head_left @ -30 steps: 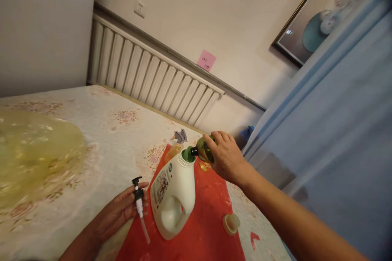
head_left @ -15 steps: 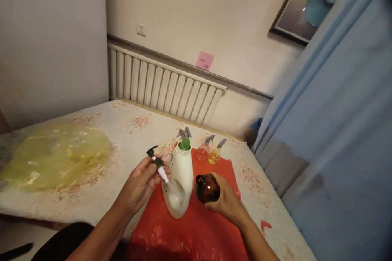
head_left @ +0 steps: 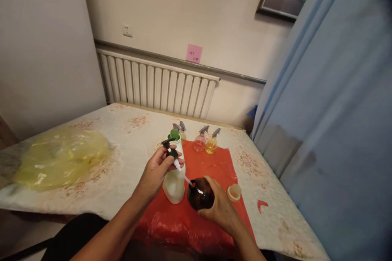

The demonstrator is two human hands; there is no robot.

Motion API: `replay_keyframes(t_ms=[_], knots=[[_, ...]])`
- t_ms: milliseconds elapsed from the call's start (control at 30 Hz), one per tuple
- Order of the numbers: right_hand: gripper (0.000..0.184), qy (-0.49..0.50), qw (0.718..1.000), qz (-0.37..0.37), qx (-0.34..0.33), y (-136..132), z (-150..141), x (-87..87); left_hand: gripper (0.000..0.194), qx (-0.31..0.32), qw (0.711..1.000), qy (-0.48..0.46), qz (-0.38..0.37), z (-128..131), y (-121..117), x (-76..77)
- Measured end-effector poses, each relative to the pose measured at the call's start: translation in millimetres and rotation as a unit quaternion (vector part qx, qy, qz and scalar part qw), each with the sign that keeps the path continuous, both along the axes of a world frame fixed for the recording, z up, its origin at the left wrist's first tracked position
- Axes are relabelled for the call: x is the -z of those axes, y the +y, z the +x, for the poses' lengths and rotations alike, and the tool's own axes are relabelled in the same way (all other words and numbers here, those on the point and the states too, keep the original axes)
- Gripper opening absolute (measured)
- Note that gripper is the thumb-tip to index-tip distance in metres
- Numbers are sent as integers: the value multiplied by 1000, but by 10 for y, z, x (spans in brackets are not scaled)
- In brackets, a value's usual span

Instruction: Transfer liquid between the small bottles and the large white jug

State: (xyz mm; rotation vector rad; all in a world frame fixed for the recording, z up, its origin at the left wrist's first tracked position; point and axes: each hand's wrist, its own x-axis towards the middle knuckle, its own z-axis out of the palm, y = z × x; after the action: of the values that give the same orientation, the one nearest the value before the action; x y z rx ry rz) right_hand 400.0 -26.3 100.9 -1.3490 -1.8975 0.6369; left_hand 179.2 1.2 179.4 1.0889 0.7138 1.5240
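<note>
My left hand [head_left: 159, 168] grips a black pump dispenser top [head_left: 172, 153] with a white collar and thin tube. The tube's lower end meets the mouth of a dark brown round bottle [head_left: 200, 196]. Around that bottle's right side my right hand [head_left: 221, 208] is closed, tilting its neck toward the left. Partly hidden behind my left hand stands a large whitish jug [head_left: 174, 187] with a green spout in its open top. A pale cap [head_left: 234, 192] rests right of my right hand. Beneath these lies a red plastic sheet [head_left: 211, 163].
Small spray bottles stand at the back: a pink one [head_left: 199, 142], a yellow one [head_left: 211, 145] and others behind the jug. A crumpled yellow plastic bag [head_left: 64, 157] covers the table's left. A small red piece [head_left: 262, 205] lies right. A blue curtain [head_left: 321, 110] hangs alongside.
My left hand has brought the pump top right and the tube to the bottle's mouth. The brown bottle shifted slightly left and down in view. The pale cap has come into sight.
</note>
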Motion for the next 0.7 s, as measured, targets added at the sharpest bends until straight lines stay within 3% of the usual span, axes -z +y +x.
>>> replay_keyframes(t_ms=[167,367,500,700], knots=[[91,13,1000,-6,2,-11,19,58,33,35,999,31,-17,196,-21,173],[91,54,998,-36,6,-63,-50,-87,37,63,992,106,-36,338,-109,347],[85,83,995,-57,-9,-85,-79,-182,37,117,987,104,-39,337,-150,433],[84,104,991,-83,-16,-100,-119,-157,35,163,973,166,-7,209,-149,504]])
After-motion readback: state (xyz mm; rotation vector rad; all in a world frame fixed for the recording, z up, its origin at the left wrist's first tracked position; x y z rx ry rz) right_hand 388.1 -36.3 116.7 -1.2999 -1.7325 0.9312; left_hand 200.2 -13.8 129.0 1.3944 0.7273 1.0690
